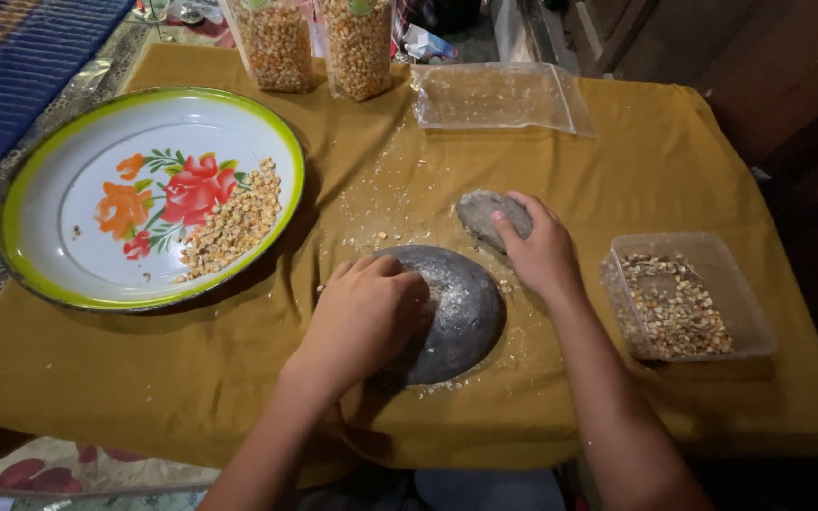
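A mustard-yellow cloth (617,132) covered the low work surface, creased and scattered with pale crumbs around its middle. Near the centre sat a dark round grinding stone (461,317), dusted with crushed grain. The left hand (364,317) lay over the stone's left side, fingers curled down against it; whether it gripped anything underneath could not be told. The right hand (542,251) rested just beyond the stone, fingers loosely closed over a smaller grey hand stone (487,216) lying on the cloth. To the left stood a wide enamel plate (49,189) with a green rim and painted flowers, holding a heap of corn kernels (234,222). On the right was a clear plastic tub (712,255) of broken kernels. At the far edge stood two bags of corn (319,43) and an empty plastic bag (494,95). A blue woven mat (11,57) showed at far left, dark wood at far right.
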